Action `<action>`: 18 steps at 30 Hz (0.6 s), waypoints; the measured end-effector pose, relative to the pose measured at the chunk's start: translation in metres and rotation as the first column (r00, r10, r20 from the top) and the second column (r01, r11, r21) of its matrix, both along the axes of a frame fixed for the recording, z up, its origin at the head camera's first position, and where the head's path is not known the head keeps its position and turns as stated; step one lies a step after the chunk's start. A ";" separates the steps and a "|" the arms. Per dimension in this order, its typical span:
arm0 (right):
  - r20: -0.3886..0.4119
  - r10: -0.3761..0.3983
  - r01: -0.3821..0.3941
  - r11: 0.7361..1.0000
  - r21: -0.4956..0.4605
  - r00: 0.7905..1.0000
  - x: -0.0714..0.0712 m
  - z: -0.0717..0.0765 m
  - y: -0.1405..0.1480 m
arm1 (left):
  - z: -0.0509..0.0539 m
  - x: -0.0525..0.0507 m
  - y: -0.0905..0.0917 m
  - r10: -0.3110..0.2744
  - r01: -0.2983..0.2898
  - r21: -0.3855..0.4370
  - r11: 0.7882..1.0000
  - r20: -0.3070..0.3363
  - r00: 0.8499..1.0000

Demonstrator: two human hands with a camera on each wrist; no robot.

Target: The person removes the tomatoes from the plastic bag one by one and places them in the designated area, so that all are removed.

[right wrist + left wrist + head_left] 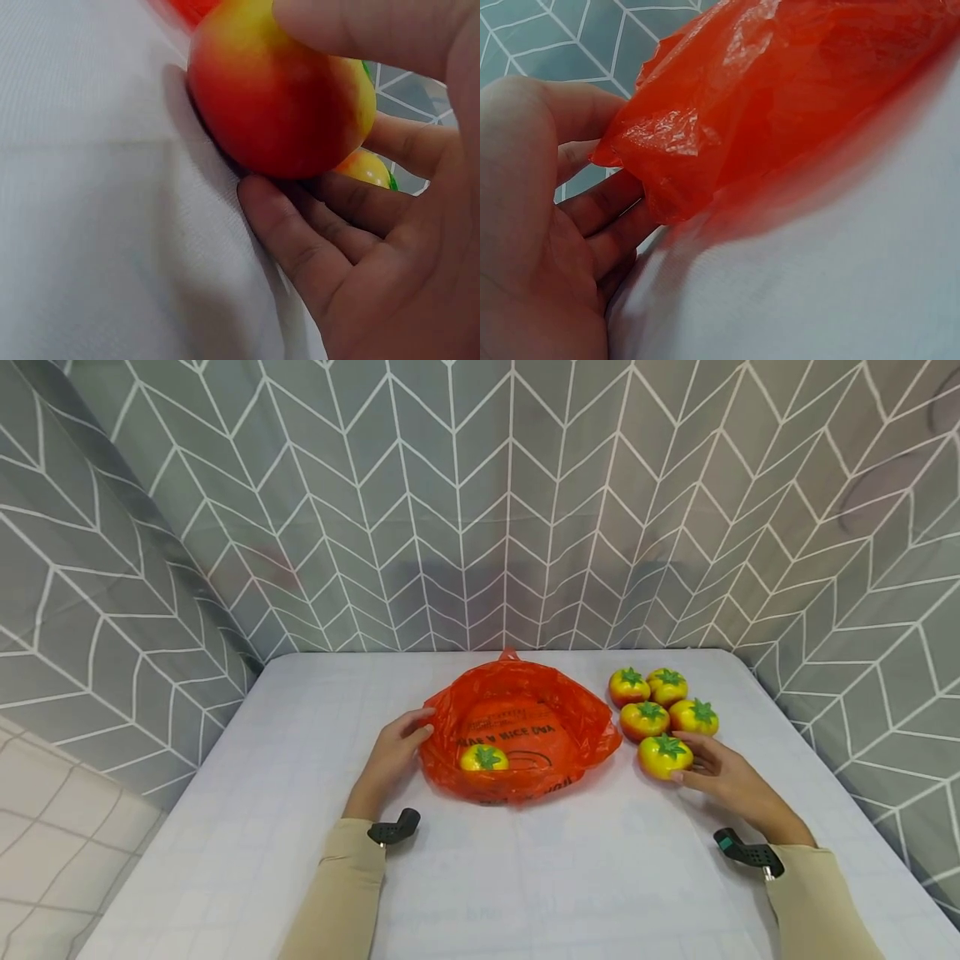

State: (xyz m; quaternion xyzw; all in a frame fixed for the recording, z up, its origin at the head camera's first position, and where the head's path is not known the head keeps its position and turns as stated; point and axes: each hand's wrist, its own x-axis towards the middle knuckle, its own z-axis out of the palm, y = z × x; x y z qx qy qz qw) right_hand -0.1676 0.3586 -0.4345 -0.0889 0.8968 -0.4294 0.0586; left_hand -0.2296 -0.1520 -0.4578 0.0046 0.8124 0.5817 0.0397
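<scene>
A red plastic bag point(525, 735) with dark printing lies with its mouth spread wide, and one yellow-red tomato point(483, 758) with a green leafy top sits inside it. At the bag's left rim, my left hand point(392, 758) holds the thin plastic between thumb and fingers; some fingertips are hidden behind the film in the left wrist view. My right hand point(723, 777) grips the nearest tomato point(660, 758) on the right, thumb on its near side and fingers around the far side. In the right wrist view this tomato point(277, 105) appears against the white cloth.
Several more tomatoes point(643, 721) are clustered just behind the gripped one, right of the bag. A white cloth covers the table point(525, 877). Grey curtains point(480, 510) with white zigzag lines stand at the back and sides.
</scene>
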 end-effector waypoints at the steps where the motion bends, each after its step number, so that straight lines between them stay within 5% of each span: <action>1: -0.003 0.003 -0.003 1.000 0.001 1.000 0.000 0.001 0.001 | 0.000 -0.001 0.000 -0.003 0.003 -0.001 1.000 -0.002 1.000; 18: -0.004 0.005 -0.005 0.999 -0.040 1.000 0.004 0.002 0.000 | 0.000 -0.001 0.000 -0.008 0.008 0.027 1.000 -0.013 1.000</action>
